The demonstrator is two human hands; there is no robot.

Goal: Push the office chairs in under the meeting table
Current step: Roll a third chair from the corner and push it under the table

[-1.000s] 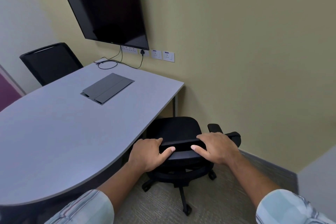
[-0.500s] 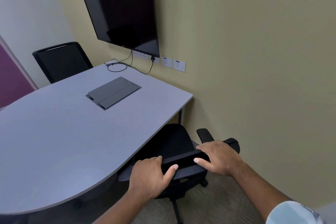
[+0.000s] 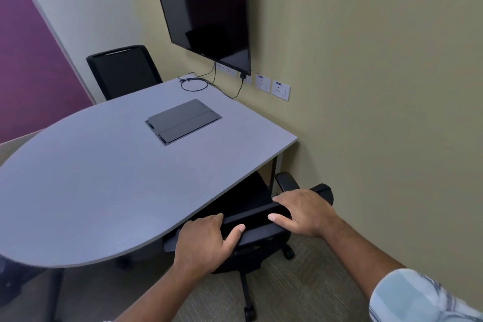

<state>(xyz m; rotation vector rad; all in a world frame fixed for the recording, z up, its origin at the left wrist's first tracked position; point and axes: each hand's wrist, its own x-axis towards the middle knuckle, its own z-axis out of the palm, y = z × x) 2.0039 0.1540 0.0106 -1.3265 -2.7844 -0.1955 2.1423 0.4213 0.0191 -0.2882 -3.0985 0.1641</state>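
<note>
Both hands are on the top of the near chair's (image 3: 257,219) backrest. The left hand (image 3: 206,242) has its fingers (image 3: 209,219) curled over the top edge with the thumb pressed on the back face; the right hand (image 3: 304,210) lies flatter, fingers draped over the top and thumb out along the back. Both are closed onto the backrest rather than merely resting beside it.

The chair stands at the bench's (image 3: 104,191) near right edge, just short of the corner by the yellow wall. Its seat is already largely hidden under the bench top, and the backrest sits close to the edge, though whether it touches cannot be told. One armrest (image 3: 287,180) pokes out past the corner, beside the bench leg. The base and castors (image 3: 288,253) are in view on the carpet.

By the look of it, this chair is nearly home: only a short last push, if any, seems to be left. A second chair (image 3: 122,70) stands at the far edge, backrest close against the bench, apparently tucked in. At the near left corner something dark (image 3: 10,282) sits low under the bench, too blurred to name, so it is unclear whether another chair waits there.
</note>
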